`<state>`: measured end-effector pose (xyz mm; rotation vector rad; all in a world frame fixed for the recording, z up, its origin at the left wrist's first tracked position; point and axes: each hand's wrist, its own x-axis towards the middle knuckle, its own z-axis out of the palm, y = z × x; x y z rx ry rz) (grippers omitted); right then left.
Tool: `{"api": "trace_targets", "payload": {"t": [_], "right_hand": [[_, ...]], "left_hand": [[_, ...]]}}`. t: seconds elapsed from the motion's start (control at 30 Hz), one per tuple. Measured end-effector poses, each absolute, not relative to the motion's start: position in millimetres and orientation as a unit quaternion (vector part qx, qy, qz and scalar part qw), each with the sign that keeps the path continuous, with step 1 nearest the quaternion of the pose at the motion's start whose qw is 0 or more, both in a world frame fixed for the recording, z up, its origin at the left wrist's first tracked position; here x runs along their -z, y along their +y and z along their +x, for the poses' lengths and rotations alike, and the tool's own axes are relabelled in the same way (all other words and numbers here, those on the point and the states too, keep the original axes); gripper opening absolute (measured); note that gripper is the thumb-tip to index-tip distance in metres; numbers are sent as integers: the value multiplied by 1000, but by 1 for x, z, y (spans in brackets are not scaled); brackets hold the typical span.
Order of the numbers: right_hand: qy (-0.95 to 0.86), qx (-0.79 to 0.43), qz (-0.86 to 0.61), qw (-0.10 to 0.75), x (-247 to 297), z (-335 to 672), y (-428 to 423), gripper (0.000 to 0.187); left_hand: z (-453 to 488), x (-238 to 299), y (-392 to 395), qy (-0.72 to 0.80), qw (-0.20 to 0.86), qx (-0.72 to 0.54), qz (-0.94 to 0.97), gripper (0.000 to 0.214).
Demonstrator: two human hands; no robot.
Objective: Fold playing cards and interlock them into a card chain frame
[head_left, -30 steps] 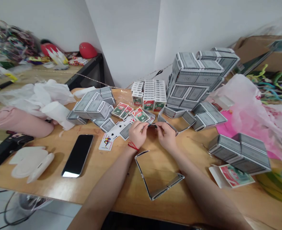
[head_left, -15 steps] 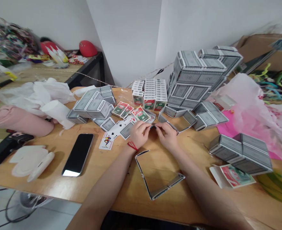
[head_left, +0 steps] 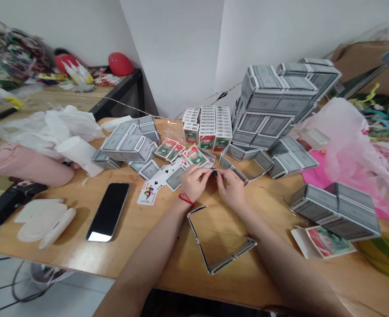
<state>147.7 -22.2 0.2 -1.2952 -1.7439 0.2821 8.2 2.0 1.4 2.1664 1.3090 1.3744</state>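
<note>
At the middle of the table my left hand (head_left: 193,184), with a red string on the wrist, and my right hand (head_left: 231,188) meet fingertip to fingertip. Both are closed in a pinch on a small dark-edged piece (head_left: 215,172), mostly hidden by the fingers. Between my forearms an angular strip of joined folded cards (head_left: 199,235) stands on edge. Loose playing cards (head_left: 161,179), one a joker, lie left of my left hand. Just beyond them rest red and green card boxes (head_left: 195,156). An open frame of folded cards (head_left: 234,164) lies beyond my right hand.
Grey-patterned card blocks are stacked in a tall tower (head_left: 273,105) at back right, with more blocks (head_left: 336,211) at right and at left (head_left: 124,143). Rows of card boxes (head_left: 207,127) stand at the back. A phone (head_left: 108,211) and a pink roll (head_left: 29,165) lie left.
My fingertips have shifted slightly on the small dark-edged piece, and the right fingers look more curled. The view has moved a little; the things on the table stay as they were.
</note>
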Motion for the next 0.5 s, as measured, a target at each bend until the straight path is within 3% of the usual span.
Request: {"api": "trace_targets", "payload": {"t": [0.5], "right_hand": [[-729,-140,-508,438,4,145,-25,33]], "left_hand": [[10,4,4,461,98,-509,721,16]]}}
